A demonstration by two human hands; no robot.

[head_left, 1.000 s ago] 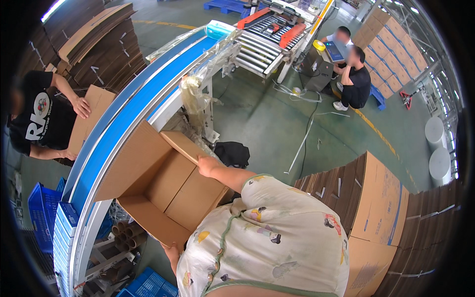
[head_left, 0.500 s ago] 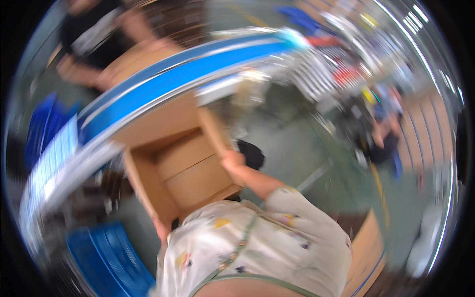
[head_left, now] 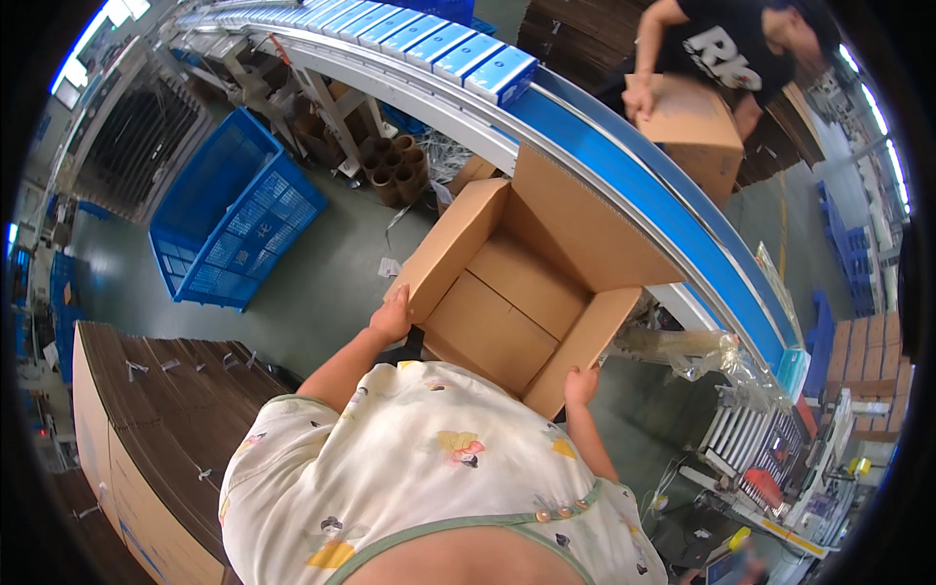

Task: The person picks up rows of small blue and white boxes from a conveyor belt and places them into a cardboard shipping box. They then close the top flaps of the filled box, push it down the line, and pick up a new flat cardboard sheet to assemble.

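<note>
I hold an open, bare-bottomed cardboard carton [head_left: 458,244] in front of my body, its flaps spread and its inside facing up. My left hand [head_left: 392,314] grips the near left edge, fingers closed over the cardboard. On the near right wall, my right hand [head_left: 581,385] is closed on the other edge. The carton's far flap comes up against the side of the blue conveyor belt [head_left: 604,161], though I cannot tell whether they touch. Farther up the belt stands a row of blue-and-white boxes [head_left: 429,49].
Across the conveyor a co-worker [head_left: 731,58] handles a closed carton [head_left: 692,127]. A blue plastic crate [head_left: 234,224] sits on the floor at left. Flattened cardboard [head_left: 175,409] is stacked near left. Brown tubes [head_left: 395,171] stand under the conveyor; a roller section [head_left: 741,439] is at right.
My view has swung left, so the co-worker has shifted from upper left to upper right. The row of boxes and the cardboard stack now show. Both hands still hold the carton.
</note>
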